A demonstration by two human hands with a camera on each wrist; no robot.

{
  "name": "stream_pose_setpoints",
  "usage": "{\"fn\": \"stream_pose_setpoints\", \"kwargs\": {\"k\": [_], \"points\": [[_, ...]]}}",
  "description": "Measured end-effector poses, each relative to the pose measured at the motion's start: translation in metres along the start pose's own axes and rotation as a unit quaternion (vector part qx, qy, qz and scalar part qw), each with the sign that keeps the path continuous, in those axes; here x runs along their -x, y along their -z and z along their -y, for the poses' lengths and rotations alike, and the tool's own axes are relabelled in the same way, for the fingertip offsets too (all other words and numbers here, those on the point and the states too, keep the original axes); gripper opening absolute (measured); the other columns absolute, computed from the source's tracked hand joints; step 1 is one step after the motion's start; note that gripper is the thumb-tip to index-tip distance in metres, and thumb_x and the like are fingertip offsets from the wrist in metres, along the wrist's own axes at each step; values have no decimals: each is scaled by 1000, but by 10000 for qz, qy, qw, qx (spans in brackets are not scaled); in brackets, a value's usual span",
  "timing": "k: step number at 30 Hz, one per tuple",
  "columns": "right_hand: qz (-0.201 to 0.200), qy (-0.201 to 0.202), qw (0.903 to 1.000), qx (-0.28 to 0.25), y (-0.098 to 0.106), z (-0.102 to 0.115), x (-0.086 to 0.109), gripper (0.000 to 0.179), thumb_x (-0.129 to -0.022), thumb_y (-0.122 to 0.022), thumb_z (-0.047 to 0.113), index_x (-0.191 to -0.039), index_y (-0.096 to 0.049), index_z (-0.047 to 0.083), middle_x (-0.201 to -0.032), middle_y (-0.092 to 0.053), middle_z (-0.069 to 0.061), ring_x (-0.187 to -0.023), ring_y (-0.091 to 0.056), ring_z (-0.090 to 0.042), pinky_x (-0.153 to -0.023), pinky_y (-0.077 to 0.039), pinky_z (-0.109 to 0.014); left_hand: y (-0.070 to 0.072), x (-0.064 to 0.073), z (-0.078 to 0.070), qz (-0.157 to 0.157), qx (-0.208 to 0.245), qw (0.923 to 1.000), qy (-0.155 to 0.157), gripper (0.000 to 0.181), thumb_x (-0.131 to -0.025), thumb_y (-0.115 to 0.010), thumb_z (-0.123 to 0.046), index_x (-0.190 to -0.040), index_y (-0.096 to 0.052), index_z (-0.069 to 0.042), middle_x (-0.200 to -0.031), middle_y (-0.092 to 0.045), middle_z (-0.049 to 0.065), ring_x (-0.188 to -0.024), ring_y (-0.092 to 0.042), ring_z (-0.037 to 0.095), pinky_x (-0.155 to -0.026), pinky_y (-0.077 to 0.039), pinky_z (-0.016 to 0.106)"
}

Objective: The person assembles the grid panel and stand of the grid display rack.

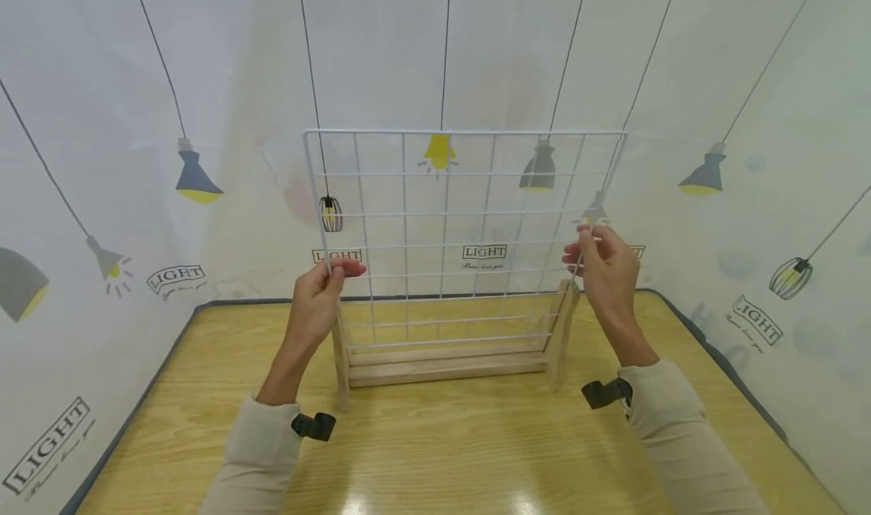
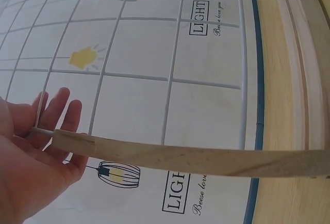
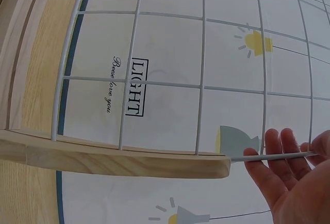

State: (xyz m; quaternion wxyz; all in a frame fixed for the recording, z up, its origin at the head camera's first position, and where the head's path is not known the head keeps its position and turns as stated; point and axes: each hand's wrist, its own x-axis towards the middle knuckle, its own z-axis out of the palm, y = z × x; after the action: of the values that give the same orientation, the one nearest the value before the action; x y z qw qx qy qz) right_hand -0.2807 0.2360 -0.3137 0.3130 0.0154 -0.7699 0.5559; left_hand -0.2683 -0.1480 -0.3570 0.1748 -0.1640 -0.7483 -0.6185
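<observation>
A white wire grid panel (image 1: 445, 213) stands upright in a pale wooden stand. The stand has a left post (image 1: 340, 364), a right post (image 1: 562, 333) and a low crossbar (image 1: 449, 369). My left hand (image 1: 317, 296) pinches the panel's left edge wire just above the left post's top, thumb on the near side. Higher up on the opposite side, my right hand (image 1: 609, 277) pinches the right edge wire between thumb and fingers. In the right wrist view, the edge wire comes out of the end of the right post (image 3: 124, 164), and the grid's wires run down to that post.
The stand rests on a wood-grain table (image 1: 435, 447). Behind and at both sides hangs a white backdrop (image 1: 381, 61) printed with lamps and LIGHT labels, meeting the table along a dark blue edge. Each wrist carries a black camera mount (image 1: 314, 426).
</observation>
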Motion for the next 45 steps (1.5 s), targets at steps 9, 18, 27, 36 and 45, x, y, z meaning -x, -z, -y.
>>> {"fn": "stream_pose_setpoints", "kwargs": {"k": [9,18,27,36,45], "points": [[20,46,10000,77,0,-13,-1,28,-104,-52,21,-115,-67,0,-83,-72,-7,-70,-69,-6,-63,-58,-20,1,1,2,75,-163,9997,136,31,-108,-39,-11,-119,-63,6,-124,-65,22,-126,-55,27,-109,-40,46],[65,105,9999,-52,-1,-21,-4,27,-103,-53,19,-113,-67,-2,-81,-73,-7,-69,-70,-7,-63,-59,-22,1,2,6,105,-201,9996,176,31,-108,-39,-10,-118,-64,5,-124,-65,21,-127,-53,26,-109,-40,45],[89,216,9997,-22,-1,-19,1,28,-103,-53,21,-109,-66,-3,-75,-70,4,-67,-69,-4,-62,-59,-22,2,4,8,136,-177,9996,169,31,-108,-39,-10,-117,-64,7,-124,-65,22,-127,-54,28,-110,-39,47],[90,247,9994,204,-2,-23,3,29,-103,-53,23,-110,-68,0,-81,-73,-10,-67,-69,-4,-60,-58,-20,3,6,10,141,-130,9995,233,31,-107,-40,-10,-117,-64,7,-124,-65,23,-130,-52,29,-111,-39,48],[100,313,9991,267,-2,-25,5,27,-103,-54,22,-109,-69,1,-84,-73,-18,-65,-68,-4,-57,-56,-18,1,7,11,104,-98,9993,356,30,-107,-40,-7,-117,-64,9,-129,-62,24,-133,-49,30,-112,-37,49]]}}
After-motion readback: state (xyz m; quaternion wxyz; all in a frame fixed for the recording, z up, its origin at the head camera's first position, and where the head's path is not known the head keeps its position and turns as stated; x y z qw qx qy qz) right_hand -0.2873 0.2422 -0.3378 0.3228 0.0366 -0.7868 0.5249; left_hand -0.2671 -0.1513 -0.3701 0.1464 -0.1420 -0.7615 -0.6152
